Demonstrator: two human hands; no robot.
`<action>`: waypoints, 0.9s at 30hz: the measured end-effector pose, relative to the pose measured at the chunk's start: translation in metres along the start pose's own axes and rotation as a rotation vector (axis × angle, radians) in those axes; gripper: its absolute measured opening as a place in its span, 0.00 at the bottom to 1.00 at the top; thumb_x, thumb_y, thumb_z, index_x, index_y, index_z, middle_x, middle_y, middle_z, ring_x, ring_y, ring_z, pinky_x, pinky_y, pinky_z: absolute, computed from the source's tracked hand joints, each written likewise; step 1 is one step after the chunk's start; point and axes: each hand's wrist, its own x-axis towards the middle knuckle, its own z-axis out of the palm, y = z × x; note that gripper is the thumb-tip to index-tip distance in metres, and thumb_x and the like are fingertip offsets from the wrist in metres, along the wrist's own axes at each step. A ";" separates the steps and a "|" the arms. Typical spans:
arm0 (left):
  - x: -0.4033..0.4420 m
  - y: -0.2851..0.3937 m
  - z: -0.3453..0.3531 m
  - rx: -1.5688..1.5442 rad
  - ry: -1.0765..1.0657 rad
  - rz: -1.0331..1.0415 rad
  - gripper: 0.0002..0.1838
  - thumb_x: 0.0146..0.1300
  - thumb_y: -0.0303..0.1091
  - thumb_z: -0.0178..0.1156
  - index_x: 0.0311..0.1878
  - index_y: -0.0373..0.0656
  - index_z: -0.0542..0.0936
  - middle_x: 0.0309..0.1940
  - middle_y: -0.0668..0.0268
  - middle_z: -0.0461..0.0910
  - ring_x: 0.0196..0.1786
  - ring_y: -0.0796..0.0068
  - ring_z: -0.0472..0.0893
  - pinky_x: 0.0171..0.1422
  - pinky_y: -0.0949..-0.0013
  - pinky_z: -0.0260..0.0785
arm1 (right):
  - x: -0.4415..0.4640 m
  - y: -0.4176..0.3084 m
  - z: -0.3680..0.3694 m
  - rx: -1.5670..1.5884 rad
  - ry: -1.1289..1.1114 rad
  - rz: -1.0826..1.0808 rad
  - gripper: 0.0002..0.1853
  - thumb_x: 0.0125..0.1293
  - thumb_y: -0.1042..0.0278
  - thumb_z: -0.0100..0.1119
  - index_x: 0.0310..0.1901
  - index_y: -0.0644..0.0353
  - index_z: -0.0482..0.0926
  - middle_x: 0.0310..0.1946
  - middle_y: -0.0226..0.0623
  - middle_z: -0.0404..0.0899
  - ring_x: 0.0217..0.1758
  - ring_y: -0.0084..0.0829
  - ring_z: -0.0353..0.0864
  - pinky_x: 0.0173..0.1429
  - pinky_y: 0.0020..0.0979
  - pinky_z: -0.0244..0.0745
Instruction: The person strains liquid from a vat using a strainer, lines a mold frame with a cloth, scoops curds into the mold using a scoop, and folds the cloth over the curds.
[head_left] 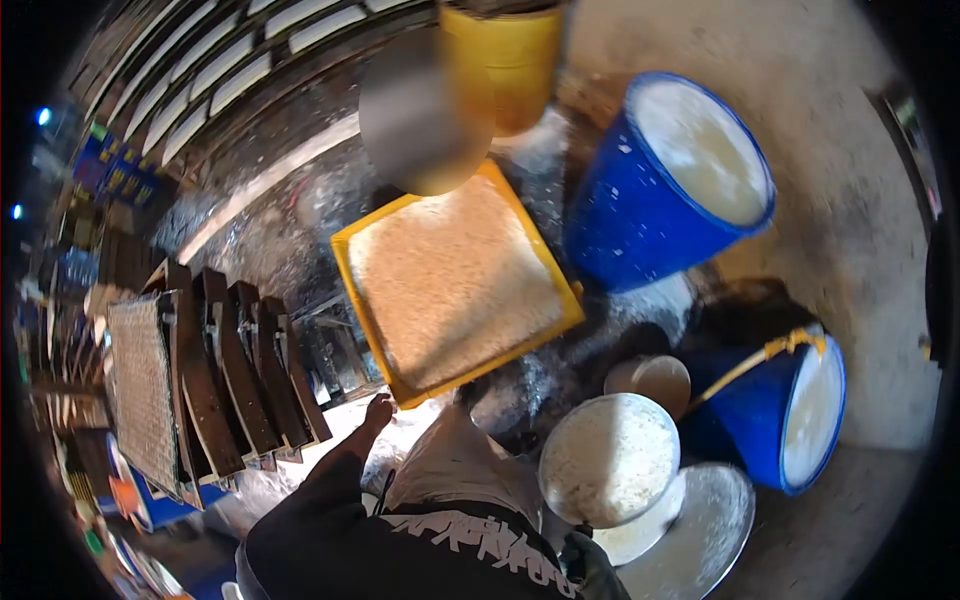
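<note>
Beside the lower left corner of a yellow square tray (576, 300) is my left hand (379, 408), small and dark, its finger pose unclear. Pale tan, coarse material (450, 280) fills the tray. My right hand (580, 533) is at the near rim of a round basin (610, 460) holding white, lumpy material. The fingers at that rim are dark and partly hidden, and appear closed on it. Under the basin are another pale round vessel (640, 533) and a wide metal pan (715, 530).
Two blue drums (620, 200) (760, 400) with whitish contents stand right; a yellow strap (745, 370) crosses one. A yellow barrel (520, 70) is at the top, beside a blurred grey patch. Stacked wooden frames (230, 370) are left. A small round container (650, 378) sits behind the basin.
</note>
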 end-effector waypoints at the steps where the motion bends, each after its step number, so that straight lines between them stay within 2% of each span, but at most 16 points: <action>1: 0.014 -0.004 -0.010 -0.043 -0.005 0.056 0.25 0.65 0.43 0.54 0.62 0.43 0.68 0.31 0.58 0.80 0.27 0.72 0.80 0.26 0.69 0.74 | 0.013 -0.008 0.021 -0.039 -0.018 0.015 0.07 0.68 0.65 0.53 0.33 0.58 0.72 0.19 0.26 0.72 0.18 0.21 0.71 0.23 0.23 0.69; 4: 0.033 0.020 -0.008 -0.077 0.054 0.150 0.30 0.63 0.47 0.60 0.64 0.43 0.67 0.31 0.60 0.81 0.27 0.74 0.80 0.27 0.69 0.74 | 0.060 -0.033 0.089 -0.148 -0.095 0.061 0.07 0.68 0.65 0.53 0.33 0.57 0.72 0.19 0.26 0.71 0.18 0.21 0.70 0.23 0.23 0.69; 6: 0.017 0.052 -0.013 0.144 0.027 0.272 0.33 0.61 0.47 0.61 0.66 0.44 0.66 0.28 0.60 0.82 0.24 0.74 0.80 0.29 0.69 0.74 | 0.099 -0.046 0.133 -0.195 -0.164 0.096 0.07 0.68 0.65 0.53 0.33 0.57 0.72 0.19 0.26 0.71 0.17 0.20 0.70 0.23 0.23 0.68; 9: 0.020 0.059 -0.015 0.281 0.068 0.195 0.33 0.59 0.46 0.62 0.66 0.45 0.67 0.22 0.63 0.82 0.26 0.72 0.82 0.35 0.64 0.74 | 0.161 -0.063 0.192 -0.230 -0.272 0.131 0.07 0.68 0.65 0.53 0.33 0.56 0.72 0.19 0.25 0.71 0.17 0.20 0.70 0.23 0.22 0.68; 13: 0.021 0.061 -0.017 0.271 0.062 0.174 0.29 0.58 0.43 0.61 0.63 0.48 0.71 0.26 0.61 0.83 0.30 0.69 0.83 0.38 0.64 0.75 | 0.246 -0.081 0.253 -0.161 -0.435 0.230 0.07 0.68 0.64 0.53 0.33 0.56 0.72 0.19 0.25 0.71 0.17 0.20 0.69 0.23 0.22 0.67; 15: 0.026 0.058 -0.017 0.326 0.091 0.227 0.30 0.57 0.43 0.62 0.64 0.50 0.70 0.26 0.62 0.83 0.30 0.69 0.84 0.37 0.64 0.75 | 0.275 -0.087 0.273 -0.124 -0.477 0.246 0.07 0.68 0.64 0.53 0.33 0.56 0.72 0.19 0.24 0.71 0.17 0.19 0.69 0.23 0.22 0.67; 17: 0.017 0.067 -0.018 0.357 0.086 0.232 0.31 0.57 0.43 0.62 0.65 0.50 0.70 0.25 0.62 0.83 0.30 0.69 0.84 0.37 0.64 0.75 | 0.245 -0.083 0.309 -0.260 -0.364 0.039 0.08 0.68 0.64 0.53 0.32 0.54 0.72 0.19 0.23 0.70 0.18 0.18 0.67 0.24 0.21 0.65; 18: 0.014 0.070 -0.018 0.335 0.078 0.219 0.31 0.57 0.44 0.62 0.65 0.50 0.69 0.25 0.62 0.83 0.29 0.69 0.84 0.36 0.64 0.75 | 0.211 -0.083 0.335 -0.401 -0.243 -0.169 0.08 0.69 0.63 0.53 0.31 0.52 0.72 0.20 0.21 0.69 0.19 0.17 0.66 0.26 0.20 0.64; 19: 0.012 0.071 -0.017 0.314 0.067 0.206 0.32 0.58 0.44 0.62 0.66 0.50 0.69 0.25 0.62 0.83 0.28 0.70 0.83 0.36 0.64 0.75 | 0.164 -0.085 0.363 -0.472 -0.285 -0.238 0.09 0.68 0.63 0.53 0.29 0.50 0.71 0.20 0.21 0.68 0.21 0.16 0.66 0.28 0.19 0.62; 20: 0.013 0.068 -0.016 0.325 0.055 0.205 0.32 0.58 0.44 0.62 0.66 0.50 0.69 0.25 0.62 0.83 0.28 0.70 0.83 0.36 0.64 0.75 | 0.163 -0.092 0.368 -0.456 -0.279 -0.239 0.09 0.68 0.63 0.53 0.29 0.50 0.71 0.20 0.21 0.68 0.21 0.16 0.66 0.28 0.19 0.62; 22: 0.022 0.056 -0.016 0.300 0.049 0.235 0.31 0.60 0.41 0.62 0.67 0.46 0.67 0.27 0.61 0.84 0.23 0.75 0.82 0.29 0.70 0.75 | 0.159 -0.100 0.365 -0.441 -0.248 -0.244 0.09 0.67 0.61 0.54 0.29 0.50 0.70 0.20 0.21 0.68 0.24 0.16 0.67 0.31 0.19 0.62; 23: 0.025 0.053 -0.016 0.316 0.039 0.238 0.31 0.60 0.41 0.62 0.67 0.46 0.67 0.27 0.61 0.84 0.23 0.75 0.82 0.29 0.70 0.75 | 0.182 -0.104 0.358 -0.447 -0.248 -0.379 0.09 0.65 0.59 0.55 0.28 0.49 0.70 0.20 0.23 0.68 0.22 0.17 0.67 0.29 0.20 0.63; 24: 0.028 0.051 -0.015 0.306 0.051 0.232 0.31 0.60 0.41 0.63 0.66 0.45 0.67 0.27 0.60 0.83 0.23 0.75 0.81 0.29 0.70 0.75 | 0.201 -0.112 0.353 -0.428 -0.248 -0.383 0.09 0.65 0.59 0.55 0.28 0.49 0.70 0.20 0.23 0.68 0.22 0.17 0.67 0.29 0.20 0.63; 26: 0.024 0.055 -0.014 0.319 0.052 0.236 0.31 0.59 0.41 0.63 0.66 0.45 0.68 0.27 0.60 0.83 0.23 0.75 0.81 0.28 0.70 0.75 | 0.235 -0.138 0.341 -0.365 0.239 -0.537 0.07 0.62 0.61 0.57 0.31 0.52 0.72 0.21 0.24 0.69 0.22 0.19 0.69 0.26 0.24 0.66; 27: 0.019 0.063 -0.012 0.292 0.055 0.229 0.31 0.59 0.40 0.64 0.65 0.45 0.69 0.23 0.62 0.82 0.21 0.74 0.80 0.28 0.68 0.74 | 0.283 -0.163 0.313 -0.413 0.401 -0.817 0.06 0.62 0.63 0.58 0.34 0.54 0.73 0.21 0.26 0.70 0.21 0.21 0.70 0.24 0.26 0.67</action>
